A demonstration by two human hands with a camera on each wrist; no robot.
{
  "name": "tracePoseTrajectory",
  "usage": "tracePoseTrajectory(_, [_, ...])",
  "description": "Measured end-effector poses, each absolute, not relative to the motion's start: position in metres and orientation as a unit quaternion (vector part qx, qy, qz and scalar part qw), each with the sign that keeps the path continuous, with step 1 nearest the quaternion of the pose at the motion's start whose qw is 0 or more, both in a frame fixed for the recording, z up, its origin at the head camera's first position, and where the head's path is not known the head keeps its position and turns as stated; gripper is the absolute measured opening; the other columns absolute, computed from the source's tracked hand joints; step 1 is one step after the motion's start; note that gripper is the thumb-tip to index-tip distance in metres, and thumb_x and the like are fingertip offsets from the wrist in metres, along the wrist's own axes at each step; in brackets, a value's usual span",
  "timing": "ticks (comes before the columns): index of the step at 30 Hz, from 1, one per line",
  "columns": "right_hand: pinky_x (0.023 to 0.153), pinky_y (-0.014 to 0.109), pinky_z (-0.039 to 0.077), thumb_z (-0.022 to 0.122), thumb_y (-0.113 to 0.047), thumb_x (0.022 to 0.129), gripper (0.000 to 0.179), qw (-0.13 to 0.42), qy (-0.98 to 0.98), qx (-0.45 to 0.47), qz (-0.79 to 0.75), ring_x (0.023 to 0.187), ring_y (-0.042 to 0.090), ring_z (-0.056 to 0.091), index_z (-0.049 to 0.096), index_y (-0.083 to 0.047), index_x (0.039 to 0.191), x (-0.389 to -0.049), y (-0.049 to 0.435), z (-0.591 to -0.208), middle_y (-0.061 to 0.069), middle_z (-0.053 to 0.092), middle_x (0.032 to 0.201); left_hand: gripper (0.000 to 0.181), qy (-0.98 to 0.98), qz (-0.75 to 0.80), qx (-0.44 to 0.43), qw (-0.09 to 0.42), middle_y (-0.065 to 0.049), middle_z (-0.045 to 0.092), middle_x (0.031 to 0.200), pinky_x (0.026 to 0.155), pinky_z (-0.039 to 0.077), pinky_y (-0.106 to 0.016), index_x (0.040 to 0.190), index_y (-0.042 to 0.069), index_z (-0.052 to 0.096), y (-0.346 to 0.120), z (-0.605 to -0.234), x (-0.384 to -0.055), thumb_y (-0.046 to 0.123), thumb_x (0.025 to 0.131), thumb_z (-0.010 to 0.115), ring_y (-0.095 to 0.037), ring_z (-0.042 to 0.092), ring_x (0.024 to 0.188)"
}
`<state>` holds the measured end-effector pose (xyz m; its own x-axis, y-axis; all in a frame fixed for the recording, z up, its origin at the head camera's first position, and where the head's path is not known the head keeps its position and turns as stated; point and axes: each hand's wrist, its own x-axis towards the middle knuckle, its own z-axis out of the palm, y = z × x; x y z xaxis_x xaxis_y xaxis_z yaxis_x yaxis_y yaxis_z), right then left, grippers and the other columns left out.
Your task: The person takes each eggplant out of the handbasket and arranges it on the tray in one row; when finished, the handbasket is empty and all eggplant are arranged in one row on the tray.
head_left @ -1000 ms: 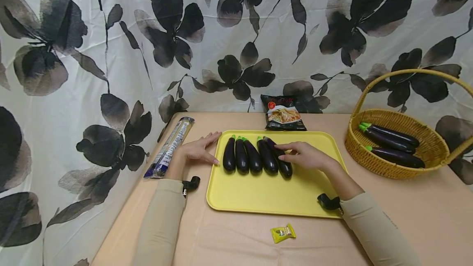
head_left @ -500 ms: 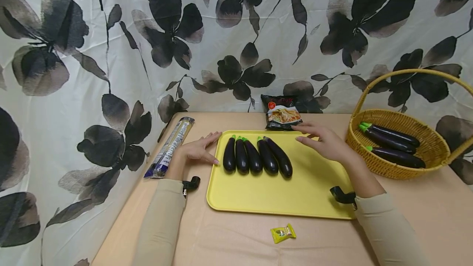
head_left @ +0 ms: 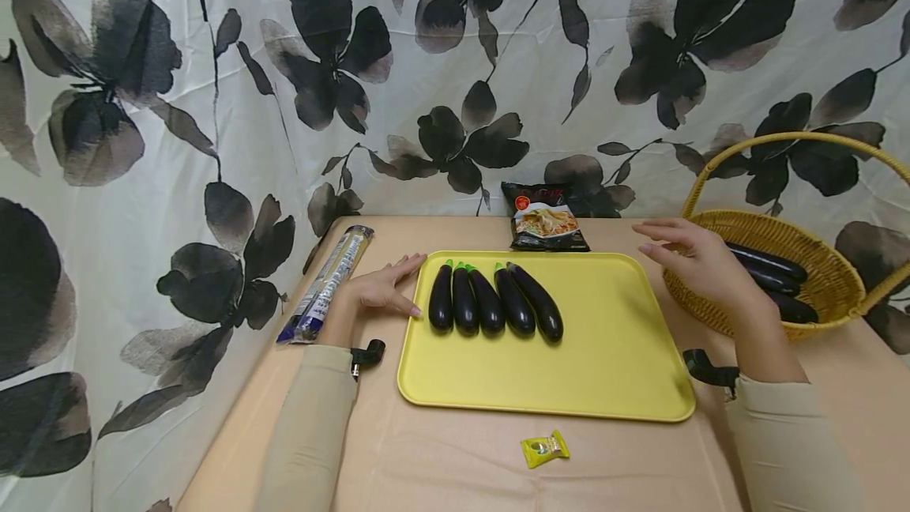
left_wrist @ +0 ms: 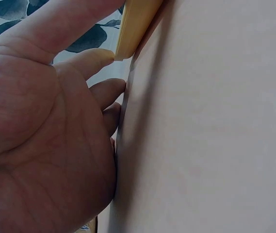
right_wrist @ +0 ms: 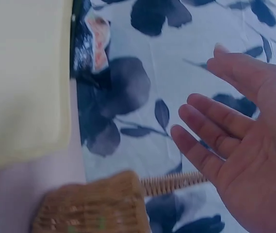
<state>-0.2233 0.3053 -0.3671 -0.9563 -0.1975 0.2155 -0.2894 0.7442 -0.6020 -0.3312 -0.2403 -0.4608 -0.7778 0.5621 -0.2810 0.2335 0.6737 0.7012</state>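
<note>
The right hand [head_left: 700,263] has a loose, unclosed grip: its fingers reach out lightly bent, thumb apart, with nothing held. It hovers at the left side of the basket [head_left: 828,259]; whether it is directly over the rim or just beside it, the views do not settle. The left hand [head_left: 380,289] is spread, grasping nothing, with its thumb and fingertips against the left edge of the tray [head_left: 554,385].

On the yellow tray, five eggplants [head_left: 486,303] lie side by side in the far left part, stem ends pointing far. Inside the wicker basket, to the right, three more eggplants [head_left: 775,281] show, partly hidden by the right hand.

The step in hand appears to be a reach toward the basket. To do it well, the right hand would best dip under the tall handle [head_left: 782,137], clear of the rim, and take one smooth eggplant around its thick middle, while the left hand steadies the tray.

Further out on the surface [head_left: 426,457], a long wrapped packet [head_left: 327,283] lies left, a black food bag [head_left: 546,220] stands far, and a small yellow packet [head_left: 544,449] lies near. Floral cloth [head_left: 412,77] hangs behind.
</note>
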Motion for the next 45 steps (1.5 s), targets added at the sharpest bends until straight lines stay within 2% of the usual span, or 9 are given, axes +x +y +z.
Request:
tracePoseTrajectory(6, [0.09,0.039,0.061,0.064,-0.033,0.105,0.047,0.082,-0.942,0.096,0.31,0.121,0.036,0.057,0.061,-0.014,0.148,-0.218,0.333,-0.364,0.02,0.053,0.151,0.129,0.881,0.336,0.226,0.246,-0.001,0.0,0.177,0.129,-0.01,-0.059,0.169,0.029,0.014,-0.24,-0.461,-0.331,0.046,0.071,0.095,-0.031,-0.013,0.162])
tracePoseTrajectory(9, [0.069,0.01,0.05,0.066,-0.032,0.103,0.046,0.093,-0.946,0.085,0.297,0.102,0.01,0.058,0.063,-0.012,0.145,-0.217,0.349,-0.367,0.021,0.057,0.145,0.129,0.881,0.334,0.227,0.246,-0.002,-0.001,0.177,0.129,-0.01,-0.06,0.169,0.029,0.013,-0.24,-0.461,-0.331,0.047,0.071,0.095,-0.032,-0.013,0.162])
tracePoseTrajectory(13, [0.07,-0.001,0.043,0.067,-0.032,0.103,0.044,0.097,-0.945,0.073,0.303,0.094,-0.017,0.048,0.066,-0.008,0.14,-0.214,0.374,-0.373,0.003,0.065,0.131,0.129,0.883,0.33,0.227,0.246,-0.003,-0.002,0.177,0.129,-0.01,-0.061,0.169,0.03,0.012,-0.24,-0.46,-0.331,0.047,0.071,0.095,-0.033,-0.014,0.162])
tracePoseTrajectory(18, [0.067,0.002,0.043,0.069,-0.034,0.101,0.043,0.095,-0.948,0.038,0.301,0.087,-0.02,0.048,0.07,-0.006,0.134,-0.208,0.402,-0.379,-0.02,0.065,0.113,0.127,0.882,0.328,0.234,0.244,-0.004,-0.002,0.177,0.129,-0.01,-0.062,0.169,0.027,0.012,-0.241,-0.459,-0.331,0.044,0.073,0.094,-0.034,-0.013,0.162])
tracePoseTrajectory(23, [0.061,0.012,0.045,0.063,-0.037,0.105,0.048,0.065,-0.963,-0.004,0.263,0.097,0.013,0.057,0.066,0.0,0.136,-0.202,0.42,-0.383,0.031,0.062,0.13,0.127,0.881,0.33,0.232,0.246,-0.001,-0.002,0.177,0.129,-0.011,-0.06,0.169,0.029,0.012,-0.241,-0.458,-0.33,0.044,0.073,0.094,-0.031,-0.013,0.162])
tracePoseTrajectory(27, [0.07,0.034,0.055,0.06,-0.036,0.106,0.05,0.036,-0.969,-0.02,0.244,0.107,0.046,0.056,0.064,0.003,0.137,-0.198,0.429,-0.388,0.039,0.057,0.132,0.128,0.881,0.331,0.229,0.247,0.0,-0.001,0.177,0.13,-0.011,-0.058,0.169,0.03,0.012,-0.241,-0.457,-0.33,0.044,0.072,0.095,-0.029,-0.013,0.162])
tracePoseTrajectory(30, [0.076,0.049,0.054,0.061,-0.038,0.106,0.053,0.018,-0.973,-0.019,0.231,0.105,0.049,0.057,0.064,0.006,0.136,-0.195,0.434,-0.391,0.042,0.057,0.129,0.127,0.88,0.333,0.232,0.248,-0.001,-0.001,0.177,0.13,-0.011,-0.058,0.169,0.028,0.012,-0.242,-0.459,-0.33,0.043,0.073,0.094,-0.029,-0.012,0.162])
tracePoseTrajectory(37, [0.066,0.032,0.041,0.064,-0.029,0.105,0.042,-0.018,-0.979,-0.004,0.203,0.086,0.033,0.056,0.068,0.005,0.129,-0.196,0.444,-0.4,0.04,0.064,0.117,0.128,0.879,0.333,0.235,0.247,-0.002,-0.001,0.177,0.13,-0.011,-0.056,0.169,0.026,0.012,-0.242,-0.458,-0.33,0.043,0.073,0.095,-0.028,-0.012,0.163])
tracePoseTrajectory(45, [0.069,0.045,0.046,0.066,-0.022,0.102,0.032,-0.039,-0.98,-0.007,0.194,0.087,0.038,0.056,0.073,0.003,0.121,-0.2,0.444,-0.404,0.037,0.066,0.114,0.127,0.877,0.34,0.232,0.248,-0.005,0.0,0.177,0.129,-0.011,-0.06,0.169,0.024,0.013,-0.241,-0.457,-0.329,0.042,0.073,0.094,-0.032,-0.012,0.162])
